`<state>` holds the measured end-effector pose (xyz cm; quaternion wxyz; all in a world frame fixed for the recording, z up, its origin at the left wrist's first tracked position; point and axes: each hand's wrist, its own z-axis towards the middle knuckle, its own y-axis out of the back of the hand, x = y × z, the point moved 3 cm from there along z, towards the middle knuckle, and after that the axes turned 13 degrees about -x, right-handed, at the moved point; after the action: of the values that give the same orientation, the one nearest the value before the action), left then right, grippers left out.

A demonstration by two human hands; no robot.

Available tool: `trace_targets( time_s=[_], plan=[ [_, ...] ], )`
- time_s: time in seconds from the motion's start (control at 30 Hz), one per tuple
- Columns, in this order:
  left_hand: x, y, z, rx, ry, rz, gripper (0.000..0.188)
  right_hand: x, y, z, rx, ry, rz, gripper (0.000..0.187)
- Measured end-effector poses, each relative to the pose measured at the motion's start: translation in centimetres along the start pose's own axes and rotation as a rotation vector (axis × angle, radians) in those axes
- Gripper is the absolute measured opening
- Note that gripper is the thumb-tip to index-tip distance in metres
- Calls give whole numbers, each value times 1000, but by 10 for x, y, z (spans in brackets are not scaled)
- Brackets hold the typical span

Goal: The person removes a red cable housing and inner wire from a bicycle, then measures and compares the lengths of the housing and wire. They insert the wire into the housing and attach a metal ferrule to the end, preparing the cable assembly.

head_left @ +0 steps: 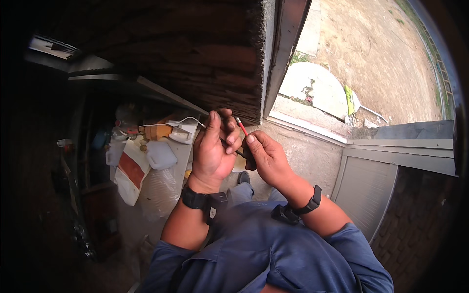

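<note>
A thin white wire [171,122] and a red wire end [241,127] meet in front of the chest, the white one pinched in the curled fingers of the left hand [213,146], the red one rising beside a dark tool [249,158] gripped by the closed right hand [266,156]. Beyond the left hand a cluttered shelf [183,151] carries a white plastic jug [160,155] and an orange-and-white bag [129,171], under a dark wooden wall [195,53]. To the right a door frame [286,49] opens onto concrete floor [308,154] and bare ground [376,53]; both forearms rise from the lower edge, wrists banded in black.
</note>
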<state>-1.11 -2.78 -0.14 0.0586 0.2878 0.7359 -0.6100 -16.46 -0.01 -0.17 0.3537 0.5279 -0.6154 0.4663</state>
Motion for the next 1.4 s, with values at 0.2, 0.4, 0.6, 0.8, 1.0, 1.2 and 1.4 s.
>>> trace_targets(
  time_s=[0.2,0.4,0.6,0.8,1.0,1.2,1.4],
  plan=[
    [6,-16,-17,-262,-433,315,40,0,3,12,-146,194,-183,25],
    [37,-3,0,-332,-262,548,34,-15,-1,22,-28,58,-167,29],
    [38,-4,11,-392,-220,435,30,-21,3,18,66,-21,31,44],
    [36,1,36,-567,-228,448,32,-32,3,25,116,259,46,87],
    [23,30,60,-624,-218,411,28,-55,12,32,262,147,-121,130],
    [42,64,71,-709,45,392,28,-70,20,31,262,78,-187,115],
    [47,79,94,-597,176,337,24,-90,28,29,86,37,-130,68]
  ],
)
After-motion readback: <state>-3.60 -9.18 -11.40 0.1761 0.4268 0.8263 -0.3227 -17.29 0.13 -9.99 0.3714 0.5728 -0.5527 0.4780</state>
